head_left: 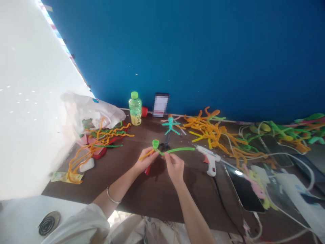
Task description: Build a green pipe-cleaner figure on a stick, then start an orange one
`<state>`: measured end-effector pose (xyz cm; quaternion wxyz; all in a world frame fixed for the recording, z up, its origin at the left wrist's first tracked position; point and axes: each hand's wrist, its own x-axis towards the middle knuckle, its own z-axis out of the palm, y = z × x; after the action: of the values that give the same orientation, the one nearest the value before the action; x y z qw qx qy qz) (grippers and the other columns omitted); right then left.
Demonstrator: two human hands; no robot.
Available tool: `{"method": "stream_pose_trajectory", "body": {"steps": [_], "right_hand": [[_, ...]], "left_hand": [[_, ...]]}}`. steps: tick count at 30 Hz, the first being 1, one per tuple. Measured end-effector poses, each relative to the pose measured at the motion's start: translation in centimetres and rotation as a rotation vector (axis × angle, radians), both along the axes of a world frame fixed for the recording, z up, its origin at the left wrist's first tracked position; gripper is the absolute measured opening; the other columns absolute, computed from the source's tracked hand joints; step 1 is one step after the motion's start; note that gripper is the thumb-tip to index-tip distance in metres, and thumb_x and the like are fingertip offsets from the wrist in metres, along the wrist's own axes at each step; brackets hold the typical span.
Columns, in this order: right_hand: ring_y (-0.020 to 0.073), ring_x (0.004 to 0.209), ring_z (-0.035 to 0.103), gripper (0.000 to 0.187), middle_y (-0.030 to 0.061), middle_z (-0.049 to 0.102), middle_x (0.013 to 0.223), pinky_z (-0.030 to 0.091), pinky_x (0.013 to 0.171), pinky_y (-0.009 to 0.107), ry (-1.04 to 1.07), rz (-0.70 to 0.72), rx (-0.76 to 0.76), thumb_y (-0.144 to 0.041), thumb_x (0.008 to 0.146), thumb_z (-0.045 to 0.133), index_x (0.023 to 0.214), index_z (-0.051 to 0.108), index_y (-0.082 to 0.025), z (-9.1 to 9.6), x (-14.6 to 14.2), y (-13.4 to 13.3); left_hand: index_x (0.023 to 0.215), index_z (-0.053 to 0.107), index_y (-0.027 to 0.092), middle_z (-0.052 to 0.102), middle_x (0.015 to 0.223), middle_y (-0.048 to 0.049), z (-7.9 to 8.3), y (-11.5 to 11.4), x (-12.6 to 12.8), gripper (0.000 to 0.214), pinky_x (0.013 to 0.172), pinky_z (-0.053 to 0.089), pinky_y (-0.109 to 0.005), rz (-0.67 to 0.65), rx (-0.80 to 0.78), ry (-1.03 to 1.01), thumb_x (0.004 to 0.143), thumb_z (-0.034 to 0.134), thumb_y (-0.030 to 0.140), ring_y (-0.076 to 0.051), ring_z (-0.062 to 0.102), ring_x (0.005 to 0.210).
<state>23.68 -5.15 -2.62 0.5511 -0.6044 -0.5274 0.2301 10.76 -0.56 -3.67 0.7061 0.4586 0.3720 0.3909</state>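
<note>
Both my hands are raised over the middle of a dark brown table (157,193). My left hand (145,162) pinches an orange pipe cleaner (145,155) and the looped end of a green pipe cleaner (175,149). My right hand (174,166) pinches the same green pipe cleaner a little to the right; its free end sticks out to the right. Something red (147,170) shows under my left hand.
A white glue gun (209,159) lies right of my hands. Behind are a teal pipe-cleaner figure (171,125), a green-capped bottle (135,109) and an orange pipe-cleaner heap (213,132). A plastic bag (88,112) and red tray (101,152) sit left; a phone (245,191) and cables right.
</note>
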Motion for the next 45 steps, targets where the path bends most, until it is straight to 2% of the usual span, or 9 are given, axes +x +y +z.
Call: {"method": "stream_pose_trajectory", "body": {"steps": [3,6,10,15,19,26,34,39,45], "right_hand": [[0.0164,0.050,0.063,0.020,0.0012,0.066,0.059,0.053,0.049,0.028,0.324,0.016,-0.081,-0.036,0.077,0.057,0.081,0.050,-0.018,0.2,-0.2,0.2],[0.0155,0.044,0.062,0.030,-0.0034,0.063,0.055,0.052,0.045,0.026,0.411,-0.044,-0.073,-0.036,0.072,0.063,0.087,0.042,-0.020,0.2,-0.4,0.3],[0.0153,0.047,0.063,0.019,-0.0004,0.064,0.058,0.052,0.049,0.025,0.145,-0.142,-0.005,-0.034,0.073,0.062,0.077,0.053,-0.018,-0.1,-0.3,0.0],[0.0163,0.053,0.064,0.013,0.0029,0.066,0.063,0.052,0.055,0.027,-0.212,-0.136,0.152,-0.030,0.076,0.060,0.074,0.062,-0.018,-0.7,0.1,-0.2],[0.0141,0.051,0.063,0.011,0.0017,0.066,0.064,0.052,0.054,0.024,-0.272,-0.164,0.196,-0.029,0.077,0.059,0.077,0.060,-0.018,-0.9,0.3,-0.1],[0.0161,0.064,0.065,0.011,0.0046,0.069,0.073,0.054,0.064,0.028,-0.393,-0.058,0.260,-0.024,0.080,0.055,0.081,0.064,-0.019,-0.7,0.4,-0.1],[0.0178,0.079,0.062,0.030,0.0081,0.066,0.088,0.050,0.072,0.032,-0.685,0.063,0.354,-0.014,0.082,0.051,0.110,0.058,-0.020,-1.4,0.9,0.1],[0.0198,0.094,0.058,0.034,0.0106,0.063,0.098,0.046,0.080,0.035,-0.810,0.067,0.333,-0.011,0.083,0.048,0.115,0.055,-0.020,-1.2,1.0,0.1],[0.0208,0.102,0.055,0.034,0.0108,0.062,0.104,0.044,0.086,0.038,-0.803,0.092,0.347,-0.009,0.084,0.045,0.115,0.054,-0.019,-0.9,1.0,0.5]], "left_hand": [[0.072,0.053,0.013,0.034,0.050,0.0071,0.1,0.0,-0.1,0.036,0.041,0.021,-0.018,0.005,0.036,0.038,0.066,0.063,0.047,-0.003,0.028,0.042],[0.070,0.053,0.012,0.034,0.049,0.0068,0.2,0.0,-0.2,0.037,0.041,0.022,-0.018,0.003,0.048,0.056,0.065,0.063,0.048,-0.003,0.029,0.042],[0.069,0.052,0.012,0.033,0.049,0.0069,0.1,0.0,-0.1,0.034,0.040,0.020,-0.018,-0.020,0.046,0.039,0.067,0.063,0.045,-0.003,0.028,0.042],[0.066,0.048,0.013,0.030,0.049,0.0078,0.2,0.0,-0.1,0.034,0.039,0.019,-0.017,-0.016,-0.031,-0.016,0.066,0.065,0.043,-0.002,0.027,0.041],[0.066,0.050,0.013,0.031,0.046,0.0082,0.3,0.0,-0.1,0.035,0.038,0.019,-0.017,-0.030,-0.063,-0.019,0.063,0.066,0.043,-0.002,0.027,0.038],[0.066,0.056,0.012,0.037,0.043,0.0066,-0.2,0.0,0.0,0.033,0.037,0.023,-0.018,-0.004,0.026,0.133,0.064,0.065,0.044,-0.003,0.032,0.036],[0.060,0.047,0.014,0.033,0.042,0.0082,0.0,0.1,0.0,0.032,0.037,0.020,-0.017,0.058,-0.070,0.013,0.064,0.066,0.039,-0.002,0.028,0.036],[0.059,0.045,0.014,0.033,0.042,0.0082,0.1,0.1,-0.1,0.031,0.037,0.020,-0.018,0.029,-0.077,-0.034,0.065,0.065,0.036,-0.002,0.028,0.036],[0.058,0.043,0.014,0.032,0.042,0.0088,0.2,0.0,-0.1,0.033,0.037,0.020,-0.018,-0.016,-0.059,-0.042,0.064,0.066,0.037,-0.002,0.028,0.036]]}}
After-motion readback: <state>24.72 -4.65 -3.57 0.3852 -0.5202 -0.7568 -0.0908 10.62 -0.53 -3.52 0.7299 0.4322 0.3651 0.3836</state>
